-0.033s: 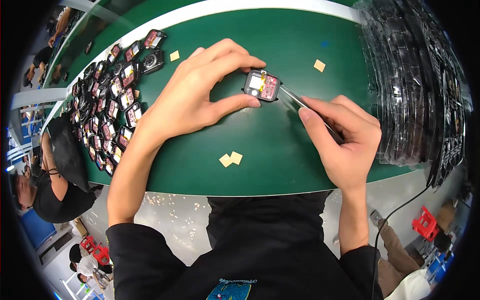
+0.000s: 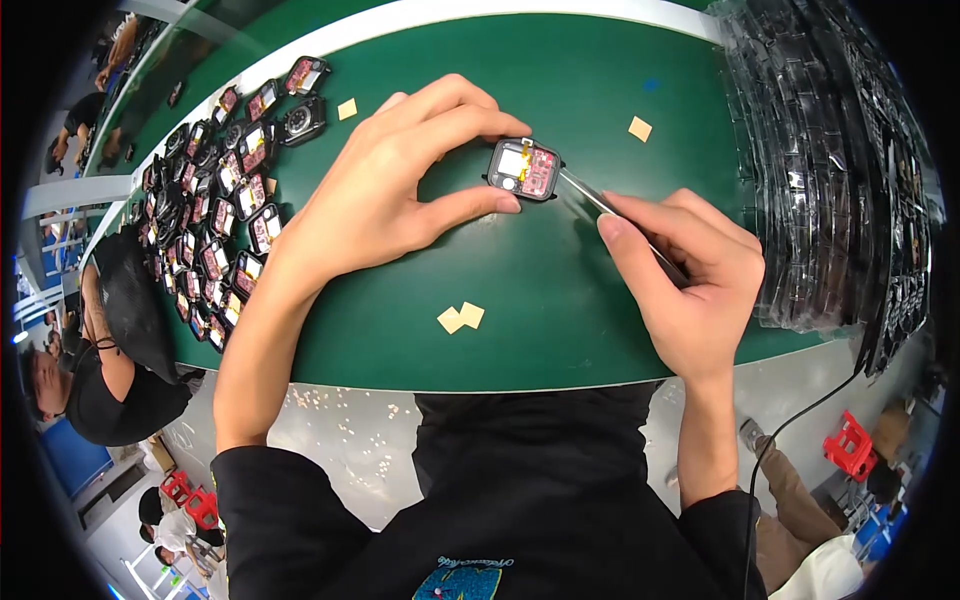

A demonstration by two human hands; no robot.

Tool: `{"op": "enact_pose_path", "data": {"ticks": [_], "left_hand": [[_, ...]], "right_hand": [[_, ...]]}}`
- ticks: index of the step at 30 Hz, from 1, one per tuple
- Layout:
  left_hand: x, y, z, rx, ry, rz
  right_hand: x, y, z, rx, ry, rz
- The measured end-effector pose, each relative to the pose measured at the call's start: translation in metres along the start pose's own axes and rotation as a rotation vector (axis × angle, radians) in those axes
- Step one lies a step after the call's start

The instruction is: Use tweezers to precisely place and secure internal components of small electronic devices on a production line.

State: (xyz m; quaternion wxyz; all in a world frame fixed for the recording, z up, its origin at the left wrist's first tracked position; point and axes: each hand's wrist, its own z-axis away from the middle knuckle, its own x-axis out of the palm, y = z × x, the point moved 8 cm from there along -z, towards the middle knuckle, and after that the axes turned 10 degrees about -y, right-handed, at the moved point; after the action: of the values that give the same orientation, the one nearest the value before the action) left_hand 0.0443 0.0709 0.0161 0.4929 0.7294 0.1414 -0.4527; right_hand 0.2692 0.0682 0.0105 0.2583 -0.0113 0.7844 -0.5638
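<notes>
Between the thumb and fingers of my left hand (image 2: 410, 185) is an open smartwatch case (image 2: 538, 172), black-rimmed, with a red circuit board, a white block and a yellow flex strip inside. It rests on or just over the green table; I cannot tell which. My right hand (image 2: 695, 270) pinches a pair of metal tweezers (image 2: 590, 195). Their tips are at the right edge of the case, by a strap lug; whether they touch it is too small to tell.
On the left lies a crowd of similar open watch cases (image 2: 215, 260). Small yellow squares (image 2: 461, 318) are scattered on the green table (image 2: 560, 350). Stacked clear plastic trays (image 2: 800, 190) stand at the right, with a black cable (image 2: 800, 412) nearby. A person (image 2: 120, 370) is at the left.
</notes>
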Motion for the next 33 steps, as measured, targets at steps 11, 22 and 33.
{"op": "enact_pose_path", "data": {"ticks": [11, 22, 33], "left_hand": [[0.013, 0.013, 0.000, 0.085, -0.140, 0.071], [0.012, 0.012, -0.003, 0.078, -0.170, 0.060], [0.009, 0.010, -0.004, 0.047, -0.103, 0.098]], "right_hand": [[0.005, -0.003, 0.000, -0.045, -0.157, 0.095], [0.008, -0.005, -0.003, -0.073, -0.136, 0.175], [0.005, -0.009, 0.001, -0.134, -0.089, 0.245]]}}
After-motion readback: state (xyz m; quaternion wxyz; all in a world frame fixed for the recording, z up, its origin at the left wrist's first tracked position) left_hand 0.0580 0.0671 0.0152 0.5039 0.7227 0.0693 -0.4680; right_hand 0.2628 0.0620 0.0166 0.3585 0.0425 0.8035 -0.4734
